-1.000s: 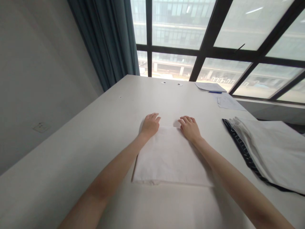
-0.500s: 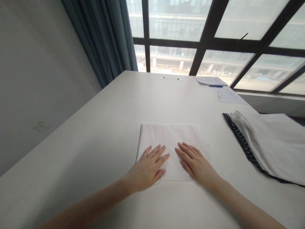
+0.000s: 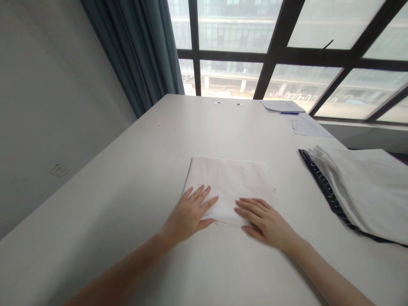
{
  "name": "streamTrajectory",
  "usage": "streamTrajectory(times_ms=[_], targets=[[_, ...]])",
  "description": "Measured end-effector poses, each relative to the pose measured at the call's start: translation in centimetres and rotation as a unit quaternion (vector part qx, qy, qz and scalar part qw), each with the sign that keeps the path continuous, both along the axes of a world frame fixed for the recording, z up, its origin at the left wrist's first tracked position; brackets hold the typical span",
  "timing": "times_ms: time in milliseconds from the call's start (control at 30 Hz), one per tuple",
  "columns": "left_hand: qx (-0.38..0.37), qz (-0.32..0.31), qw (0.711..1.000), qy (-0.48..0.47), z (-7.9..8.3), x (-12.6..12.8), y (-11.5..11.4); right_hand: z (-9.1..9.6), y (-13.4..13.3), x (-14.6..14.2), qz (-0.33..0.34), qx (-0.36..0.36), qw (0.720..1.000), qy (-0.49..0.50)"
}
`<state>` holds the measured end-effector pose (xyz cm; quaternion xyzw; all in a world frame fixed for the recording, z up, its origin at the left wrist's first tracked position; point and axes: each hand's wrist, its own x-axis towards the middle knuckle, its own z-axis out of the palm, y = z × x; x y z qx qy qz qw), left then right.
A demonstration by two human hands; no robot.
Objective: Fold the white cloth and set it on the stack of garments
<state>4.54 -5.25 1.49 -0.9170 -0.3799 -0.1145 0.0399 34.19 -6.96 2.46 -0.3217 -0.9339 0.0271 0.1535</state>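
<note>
A folded white cloth (image 3: 228, 178) lies flat on the white table (image 3: 178, 140) in front of me. Its near edge is partly covered by my hands. On its near left corner rests my left hand (image 3: 191, 212), palm down with the fingers spread. My right hand (image 3: 264, 221) lies flat over the near right part, fingers stretched out and close together. Neither hand grips anything; both touch the cloth from above.
At the right, a stack of white cloths (image 3: 366, 187) sits on a black piece with white marks (image 3: 321, 182). Papers (image 3: 282, 106) and a blue pen (image 3: 289, 113) lie at the far right. A blue curtain (image 3: 137, 51) and windows stand beyond the table.
The folded cloth has moved a little away from me and turned slightly. My left hand has shifted left and up; my right hand now lies nearer the cloth's close edge.
</note>
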Motion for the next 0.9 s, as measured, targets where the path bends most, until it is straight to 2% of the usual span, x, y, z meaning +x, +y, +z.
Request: streamTrajectory(times_ms=[67, 200, 267, 367, 467, 600, 700, 900], targets=[[0.014, -0.001, 1.000, -0.009, -0.2, -0.2, 0.2, -0.3, 0.3, 0.5, -0.021, 0.016, 1.000, -0.002], [0.003, -0.090, 0.996, -0.017, -0.5, -0.2, 0.1, -1.0, 0.8, 1.1, -0.066, 0.037, 0.997, -0.013], [-0.009, -0.111, 0.994, -0.025, -0.5, -0.1, 0.0, -1.2, 0.9, 1.3, -0.089, 0.036, 0.995, -0.016], [-0.027, -0.095, 0.994, -0.040, -0.7, 0.0, 0.1, -1.6, 0.9, 1.4, -0.128, 0.020, 0.992, 0.000], [-0.046, -0.068, 0.995, -0.054, -1.0, 0.1, 0.3, -2.1, 1.3, 1.9, -0.199, -0.007, 0.977, 0.078], [-0.053, -0.039, 0.995, -0.074, -1.2, 0.3, 0.6, -2.6, 1.9, 2.8, -0.308, -0.042, 0.915, 0.256], [-0.041, -0.024, 0.996, -0.080, -1.2, 0.3, 0.7, -2.6, 2.0, 3.0, -0.341, -0.059, 0.881, 0.322], [0.000, -0.044, 0.996, -0.075, -1.1, 0.1, 0.5, -2.2, 1.9, 2.7, -0.360, -0.054, 0.884, 0.293]])
